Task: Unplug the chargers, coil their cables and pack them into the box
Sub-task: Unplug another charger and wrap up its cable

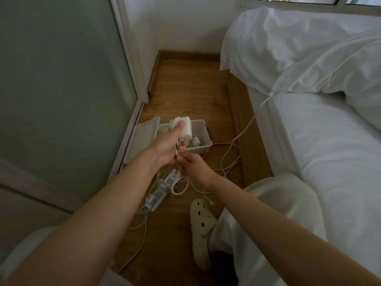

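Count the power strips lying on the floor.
2: one power strip just below the right hand, the other power strip nearer, overlapping its end. Tangled cables may hide more.

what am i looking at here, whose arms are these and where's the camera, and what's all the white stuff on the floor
There is no machine here. A person wears one wide-angle camera on the head, so you look down along their own bare arms.

The left hand grips a white charger brick with cable wound around it. The right hand pinches the thin cable that hangs from it, near the left palm; this looks like coiling.

Behind the hands, on the wooden floor, stands an open white box with its lid flipped to the left. White items already lie inside, too small to name surely.

Nearer lie two power strips among loose white cables. One cable runs up to the bed on the right. The pale clog is on the person's foot.
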`<move>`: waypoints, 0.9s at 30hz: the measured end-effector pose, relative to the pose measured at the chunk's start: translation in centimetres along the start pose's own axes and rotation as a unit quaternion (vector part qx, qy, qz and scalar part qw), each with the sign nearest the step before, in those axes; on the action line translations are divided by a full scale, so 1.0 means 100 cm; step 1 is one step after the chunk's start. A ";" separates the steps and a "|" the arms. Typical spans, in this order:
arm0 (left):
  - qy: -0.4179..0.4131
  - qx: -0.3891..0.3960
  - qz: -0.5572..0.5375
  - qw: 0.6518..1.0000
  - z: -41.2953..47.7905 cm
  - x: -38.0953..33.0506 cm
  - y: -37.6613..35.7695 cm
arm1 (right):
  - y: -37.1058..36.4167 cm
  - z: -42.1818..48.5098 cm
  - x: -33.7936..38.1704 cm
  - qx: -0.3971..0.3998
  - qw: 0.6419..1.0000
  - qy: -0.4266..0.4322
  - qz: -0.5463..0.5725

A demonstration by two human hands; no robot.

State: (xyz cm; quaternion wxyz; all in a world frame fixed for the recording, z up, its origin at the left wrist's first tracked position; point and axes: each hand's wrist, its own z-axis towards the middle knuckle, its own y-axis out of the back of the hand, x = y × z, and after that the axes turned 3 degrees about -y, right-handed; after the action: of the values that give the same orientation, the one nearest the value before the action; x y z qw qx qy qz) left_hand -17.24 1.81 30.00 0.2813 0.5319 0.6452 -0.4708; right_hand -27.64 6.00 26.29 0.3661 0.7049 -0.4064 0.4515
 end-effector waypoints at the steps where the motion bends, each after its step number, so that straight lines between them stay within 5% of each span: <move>1: 0.007 0.026 0.010 1.000 -0.001 0.000 0.004 | 0.004 0.001 -0.002 0.005 0.998 0.013 -0.067; 8: 0.053 0.172 0.094 0.979 -0.018 -0.006 0.022 | 0.029 0.003 -0.003 0.049 0.933 0.037 -0.353; 15: 0.062 0.225 0.240 0.942 -0.015 -0.006 0.034 | 0.043 0.007 0.023 0.030 0.820 0.070 -0.568; 23: 0.046 0.160 0.379 0.910 -0.017 -0.005 0.040 | 0.043 0.015 0.035 -0.010 0.788 0.072 -0.611; 27: 0.040 0.089 0.437 0.894 -0.014 0.004 0.058 | 0.047 0.011 0.035 -0.037 0.825 0.038 -0.563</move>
State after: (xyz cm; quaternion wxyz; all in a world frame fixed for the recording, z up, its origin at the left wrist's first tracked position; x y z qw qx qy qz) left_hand -11.65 3.16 28.39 0.3839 0.8016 0.3139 -0.3339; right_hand -30.55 2.29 29.86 0.5971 0.7799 0.0584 0.1782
